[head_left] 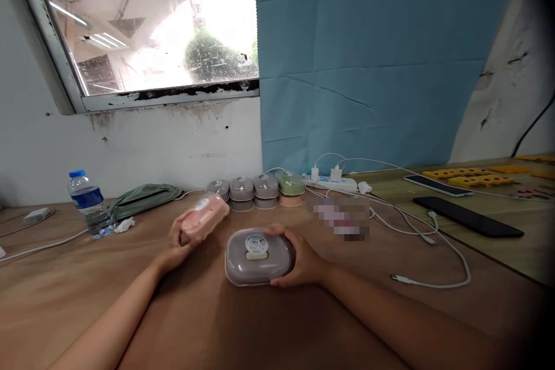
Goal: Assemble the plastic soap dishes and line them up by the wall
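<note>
Left hand (182, 240) holds a pink box (203, 217) off the table (87, 300), fingers curled around it. Right hand (299, 260) grips a grey box (256, 255), fingers wrapped along its side; its round lid label (255, 244) is illegible.

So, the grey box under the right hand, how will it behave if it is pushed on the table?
The grey box lies flat and low on the table, so it would probably slide, not tip or roll. Its shell looks like hard, smooth plastic, likely stiff and a little slippery. The right hand covers one end easily, so it seems light.
</note>
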